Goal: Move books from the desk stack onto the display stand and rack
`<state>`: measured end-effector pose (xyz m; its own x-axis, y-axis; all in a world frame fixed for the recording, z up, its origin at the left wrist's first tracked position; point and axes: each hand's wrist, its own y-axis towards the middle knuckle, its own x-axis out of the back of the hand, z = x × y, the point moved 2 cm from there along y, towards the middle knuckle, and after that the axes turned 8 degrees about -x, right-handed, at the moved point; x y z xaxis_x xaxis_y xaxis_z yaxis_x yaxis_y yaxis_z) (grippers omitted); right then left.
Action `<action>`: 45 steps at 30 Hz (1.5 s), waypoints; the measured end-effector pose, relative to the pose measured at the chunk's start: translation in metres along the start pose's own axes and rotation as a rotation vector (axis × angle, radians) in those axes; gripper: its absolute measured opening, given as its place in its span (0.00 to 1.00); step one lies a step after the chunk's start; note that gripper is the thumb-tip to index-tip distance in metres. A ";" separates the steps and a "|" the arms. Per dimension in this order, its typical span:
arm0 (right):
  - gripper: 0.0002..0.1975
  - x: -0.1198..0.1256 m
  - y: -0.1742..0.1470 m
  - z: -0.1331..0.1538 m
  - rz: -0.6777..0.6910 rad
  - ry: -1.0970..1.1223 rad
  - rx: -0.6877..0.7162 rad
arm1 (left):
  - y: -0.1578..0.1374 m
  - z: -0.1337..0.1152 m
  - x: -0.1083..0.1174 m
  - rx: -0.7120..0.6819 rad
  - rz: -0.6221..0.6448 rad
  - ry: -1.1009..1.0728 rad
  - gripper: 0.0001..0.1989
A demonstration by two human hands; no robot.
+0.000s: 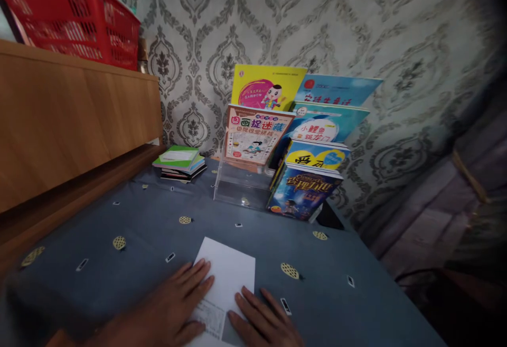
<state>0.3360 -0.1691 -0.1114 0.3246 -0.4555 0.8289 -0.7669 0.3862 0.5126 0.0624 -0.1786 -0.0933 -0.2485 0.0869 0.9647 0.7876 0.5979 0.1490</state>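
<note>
A white sheet of paper [229,262] lies on the table near the lower edge of the view, with small grey print on its lower part. Whether it is a loose sheet or a page of a booklet, I cannot tell. My left hand [178,302] rests flat on its left side, fingers stretched out. On the lower right, my right hand [263,320] lies with its fingers spread, the fingertips touching the paper's edge. Neither hand grips anything.
Several children's books stand in a clear acrylic rack [241,191], among them a dark blue book [303,191]. A small stack of books [182,159] lies farther left. A wooden cabinet [79,125] with a red basket [79,19] borders the table's left side.
</note>
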 end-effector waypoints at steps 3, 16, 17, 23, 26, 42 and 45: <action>0.23 0.003 0.012 -0.012 0.113 0.119 -0.122 | 0.012 0.014 -0.002 0.035 0.029 -0.040 0.36; 0.19 -0.023 0.054 -0.078 0.354 0.512 -0.460 | 0.070 0.090 0.012 0.090 0.075 -0.131 0.30; 0.19 -0.024 0.054 -0.081 0.328 0.523 -0.470 | 0.073 0.095 0.015 0.091 0.073 -0.156 0.30; 0.18 -0.028 0.050 -0.090 0.211 0.564 -0.533 | 0.089 0.116 0.035 0.114 0.057 -0.399 0.26; 0.17 -0.034 0.043 -0.092 0.155 0.581 -0.544 | 0.096 0.121 0.046 0.163 0.013 -0.493 0.27; 0.17 -0.032 0.040 -0.089 0.172 0.579 -0.533 | 0.158 0.140 0.129 0.126 -0.413 -0.429 0.26; 0.15 -0.029 0.042 -0.090 0.091 0.656 -0.656 | 0.166 0.132 0.132 0.054 -0.219 -0.446 0.23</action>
<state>0.3442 -0.0670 -0.0939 0.6800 0.0657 0.7303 -0.4035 0.8652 0.2978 0.0863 0.0373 0.0303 -0.6309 0.2796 0.7238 0.6626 0.6795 0.3150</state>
